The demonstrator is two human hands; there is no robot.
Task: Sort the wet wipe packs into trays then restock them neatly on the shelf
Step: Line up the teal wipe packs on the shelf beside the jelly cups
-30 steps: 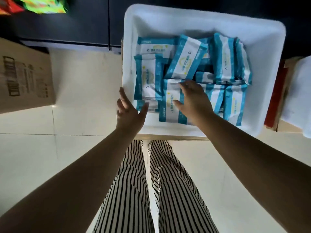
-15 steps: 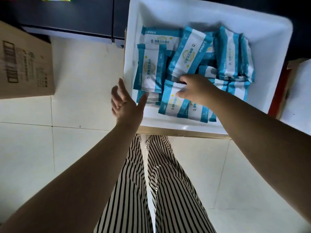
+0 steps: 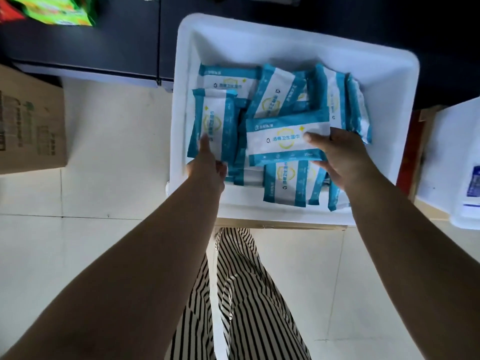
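Looking down through the head camera: white tray (image 3: 389, 81) sits on a surface just beyond the person's striped trousers (image 3: 246, 294). Tray holds a loose pile of teal-and-white wet wipe packs (image 3: 335, 97), some flat, some on edge at the far right.

Right hand (image 3: 342, 157): thumb on top and fingers beneath the right end of one pack (image 3: 283, 139), gripping it. This pack lies crosswise, printed face up, above the near packs in the middle of the tray.

Left hand (image 3: 207, 162): at the tray's near left, thumb lying on the near end of a left pack (image 3: 215, 120). Fingers hidden under the hand; cannot tell whether they grip it.

Surroundings: cardboard box (image 3: 28, 126) on the tiled floor (image 3: 104, 255), far left. Second white tray (image 3: 457, 157) at right edge. Dark cabinet (image 3: 91, 48) along the far side.
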